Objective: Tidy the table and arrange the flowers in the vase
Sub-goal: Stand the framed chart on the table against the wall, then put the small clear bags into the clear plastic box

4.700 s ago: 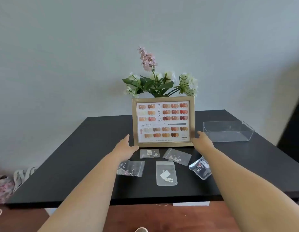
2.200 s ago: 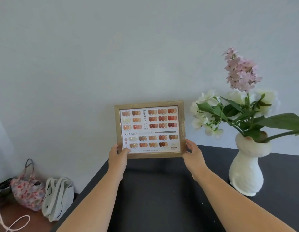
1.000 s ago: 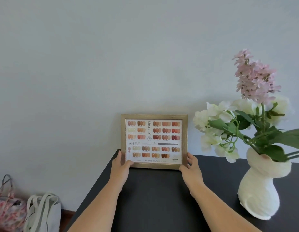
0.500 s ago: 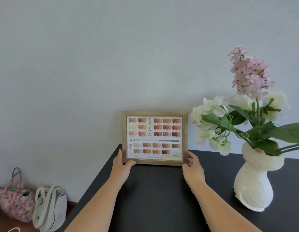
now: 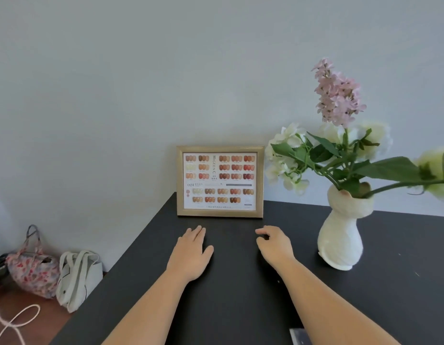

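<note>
Both hands empty, low over the black table [image 5: 240, 295]: left hand [image 5: 191, 252] flat, fingers together and extended; right hand [image 5: 274, 242] loosely curled, gripping nothing. Framed colour chart [image 5: 220, 181] stands upright at the far left corner, near the wall, clear of both hands. I read the frame step as finished; flowers next. Vase [image 5: 341, 235] stands on the table to the right of my right hand and slightly beyond it, apart from it, well apart from the left. Right hand is clearly the nearer one. Vase axis upright; pink flower spike [image 5: 336, 93] rises near vertical, white blooms [image 5: 285, 155] spread toward the frame, and one long green stem [image 5: 402, 186] lies almost horizontal, pointing out of view rightward. My guess: that sprawling stem wants righting, reached from the right, with the vase steadied. Something pale at the bottom edge, cannot identify.
</note>
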Action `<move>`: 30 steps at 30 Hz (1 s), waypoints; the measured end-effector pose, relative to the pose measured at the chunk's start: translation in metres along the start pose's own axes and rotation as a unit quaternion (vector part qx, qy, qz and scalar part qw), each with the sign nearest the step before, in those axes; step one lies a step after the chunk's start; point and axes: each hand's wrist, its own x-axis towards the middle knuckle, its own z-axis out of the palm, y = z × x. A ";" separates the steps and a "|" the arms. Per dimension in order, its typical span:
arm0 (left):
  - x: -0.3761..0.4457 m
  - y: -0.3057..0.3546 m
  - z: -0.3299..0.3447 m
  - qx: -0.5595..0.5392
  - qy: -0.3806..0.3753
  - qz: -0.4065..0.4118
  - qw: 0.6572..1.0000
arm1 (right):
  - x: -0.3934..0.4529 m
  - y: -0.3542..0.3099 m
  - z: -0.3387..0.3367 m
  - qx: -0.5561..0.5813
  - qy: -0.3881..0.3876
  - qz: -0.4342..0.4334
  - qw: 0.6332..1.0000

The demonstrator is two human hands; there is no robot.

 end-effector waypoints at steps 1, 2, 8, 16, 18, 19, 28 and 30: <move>-0.007 0.005 0.000 0.017 -0.015 0.001 1.000 | -0.006 0.001 -0.004 -0.019 -0.023 -0.008 1.000; -0.014 0.010 0.001 0.030 -0.026 0.003 0.999 | -0.013 0.002 -0.009 -0.043 -0.051 -0.017 0.998; -0.064 0.044 0.009 0.039 -0.052 0.042 0.997 | -0.050 0.011 -0.047 -0.237 -0.173 -0.093 0.951; -0.127 0.077 0.007 -0.110 -0.052 0.098 0.988 | -0.103 0.032 -0.120 -0.247 -0.282 -0.078 0.924; -0.141 0.083 0.006 -0.155 -0.056 0.096 0.982 | -0.114 0.037 -0.136 -0.243 -0.311 -0.068 0.916; -0.146 0.086 0.005 -0.175 -0.059 0.095 0.978 | -0.119 0.040 -0.143 -0.237 -0.323 -0.063 0.914; -0.179 0.094 -0.013 -0.196 -0.190 0.077 0.959 | -0.154 0.070 -0.144 -0.209 -0.272 -0.094 0.935; -0.185 0.094 -0.016 -0.171 -0.219 0.081 0.957 | -0.156 0.070 -0.144 -0.198 -0.270 -0.080 0.939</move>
